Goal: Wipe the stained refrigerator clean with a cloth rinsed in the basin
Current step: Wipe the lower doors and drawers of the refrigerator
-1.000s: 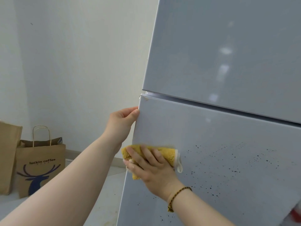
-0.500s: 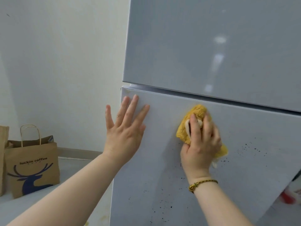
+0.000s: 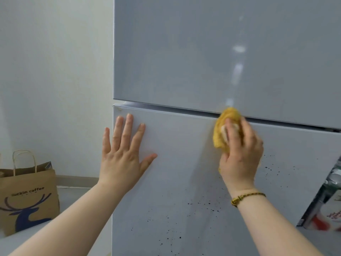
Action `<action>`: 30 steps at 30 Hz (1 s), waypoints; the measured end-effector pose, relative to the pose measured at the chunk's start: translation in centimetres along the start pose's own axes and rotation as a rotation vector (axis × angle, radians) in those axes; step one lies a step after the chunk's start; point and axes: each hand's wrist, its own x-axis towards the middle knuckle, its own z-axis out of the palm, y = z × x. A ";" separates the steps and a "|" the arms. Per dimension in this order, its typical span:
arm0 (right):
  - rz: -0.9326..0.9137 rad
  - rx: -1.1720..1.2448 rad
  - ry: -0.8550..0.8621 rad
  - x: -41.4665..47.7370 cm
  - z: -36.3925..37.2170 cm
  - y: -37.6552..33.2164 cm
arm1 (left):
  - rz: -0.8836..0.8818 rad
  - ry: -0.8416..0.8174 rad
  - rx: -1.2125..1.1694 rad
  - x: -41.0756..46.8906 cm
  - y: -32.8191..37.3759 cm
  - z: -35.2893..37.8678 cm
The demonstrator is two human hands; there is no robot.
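The grey refrigerator (image 3: 184, 61) fills most of the head view, with an upper door above a lower door (image 3: 184, 182). Small black specks (image 3: 199, 204) dot the lower door, low in the middle and to the right. My right hand (image 3: 239, 159) presses a bunched yellow cloth (image 3: 220, 130) against the top of the lower door, right at the gap between the doors. My left hand (image 3: 125, 156) lies flat on the lower door near its top left corner, fingers spread. No basin is in view.
A brown paper bag (image 3: 27, 196) with a blue deer print stands on the floor at the left, against the white wall (image 3: 55, 80). At the right edge, past the lower door, bottles and packages (image 3: 330, 200) show, blurred.
My right hand has carried the cloth from the door's left edge up and right to the gap between the doors. My left hand went from gripping the door's edge to lying flat on its face.
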 end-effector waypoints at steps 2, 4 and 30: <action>0.172 -0.030 0.044 -0.2 0.6 -1.7 | -0.022 -0.012 0.017 0.0 0.5 -0.3; 0.106 -0.047 0.010 -2.1 1.3 -4.3 | -0.027 -0.015 0.034 0.0 0.8 -0.6; 0.125 0.051 -0.123 -3.3 -1.5 5.7 | 0.167 0.010 0.010 -0.1 9.5 3.6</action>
